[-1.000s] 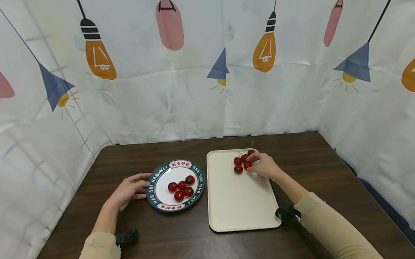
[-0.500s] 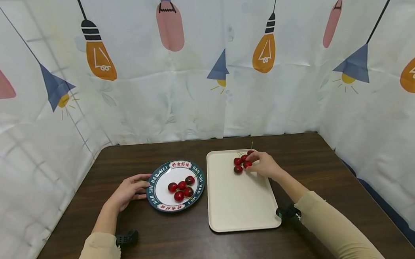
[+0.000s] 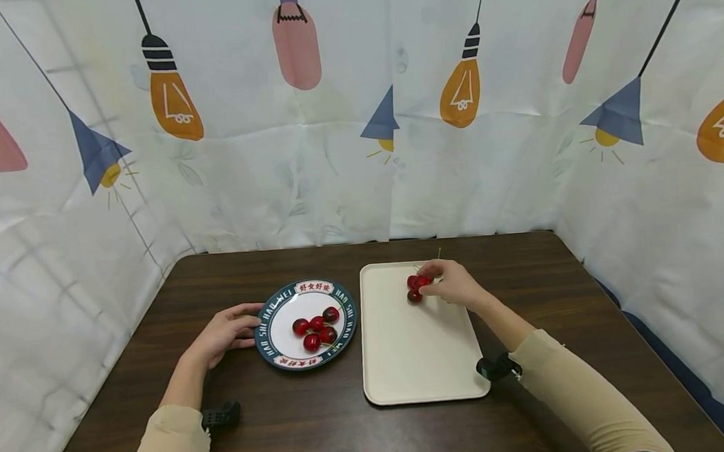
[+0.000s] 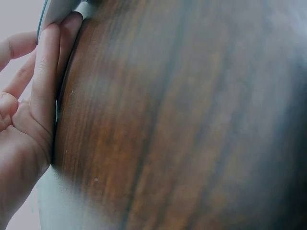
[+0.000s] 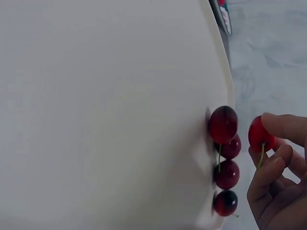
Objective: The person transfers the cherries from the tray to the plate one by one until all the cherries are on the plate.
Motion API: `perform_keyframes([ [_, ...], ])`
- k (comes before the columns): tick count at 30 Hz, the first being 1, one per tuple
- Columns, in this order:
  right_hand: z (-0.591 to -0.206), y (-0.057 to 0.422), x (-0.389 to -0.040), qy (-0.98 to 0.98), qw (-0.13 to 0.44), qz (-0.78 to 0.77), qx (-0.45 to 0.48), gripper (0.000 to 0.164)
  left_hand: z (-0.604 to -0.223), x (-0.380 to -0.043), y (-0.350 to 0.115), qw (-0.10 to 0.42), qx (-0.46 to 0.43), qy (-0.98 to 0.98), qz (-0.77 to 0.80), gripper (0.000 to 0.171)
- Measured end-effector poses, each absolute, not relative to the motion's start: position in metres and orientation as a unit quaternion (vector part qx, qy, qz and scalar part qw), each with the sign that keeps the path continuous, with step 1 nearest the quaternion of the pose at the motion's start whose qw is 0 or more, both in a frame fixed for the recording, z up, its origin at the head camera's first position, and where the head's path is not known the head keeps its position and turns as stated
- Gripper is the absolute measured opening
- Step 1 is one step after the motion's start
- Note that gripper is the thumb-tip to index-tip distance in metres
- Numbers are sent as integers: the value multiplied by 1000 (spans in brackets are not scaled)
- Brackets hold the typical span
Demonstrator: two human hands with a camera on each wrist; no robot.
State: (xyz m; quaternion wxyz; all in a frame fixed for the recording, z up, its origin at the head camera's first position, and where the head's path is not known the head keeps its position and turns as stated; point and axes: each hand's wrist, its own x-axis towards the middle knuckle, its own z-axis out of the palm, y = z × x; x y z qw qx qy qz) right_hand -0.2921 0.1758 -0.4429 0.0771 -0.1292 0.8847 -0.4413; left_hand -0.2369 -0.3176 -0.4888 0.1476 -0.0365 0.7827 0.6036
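My right hand (image 3: 454, 284) pinches a red cherry (image 5: 259, 134) between thumb and fingertips, its green stem hanging down in the right wrist view. That cherry is raised above the far part of a cream tray (image 3: 420, 361). Several dark red cherries (image 5: 223, 125) lie on the tray close to the hand, which partly covers them in the head view. My left hand (image 3: 228, 333) rests at the left rim of a round plate (image 3: 295, 309) with a blue-green lettered border. Its fingers are stretched out, and in the left wrist view the fingertips (image 4: 50, 33) touch the plate's edge.
Several cherries (image 3: 312, 342) lie together on the plate, left of the tray. Both dishes stand on a dark wooden table (image 3: 324, 422). A white curtain (image 3: 347, 185) printed with lamps and bulbs hangs behind the table and along its sides.
My right hand has shifted slightly left and up, lifting a cherry from the group on the tray. My left hand and the plate have stayed where they were.
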Motion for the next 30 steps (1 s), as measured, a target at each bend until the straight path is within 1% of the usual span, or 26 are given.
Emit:
perform_keyframes([
  [16, -438, 130, -284, 873, 81, -444, -185, 33, -489, -235, -317, 148, -35, 780, 607, 57],
  [24, -438, 101, -279, 861, 104, -454, -205, 32, -486, -233, -316, 146, -33, 780, 608, 57],
  [30, -436, 79, -275, 859, 114, -437, -240, 30, -485, -233, -316, 145, -33, 780, 608, 56],
])
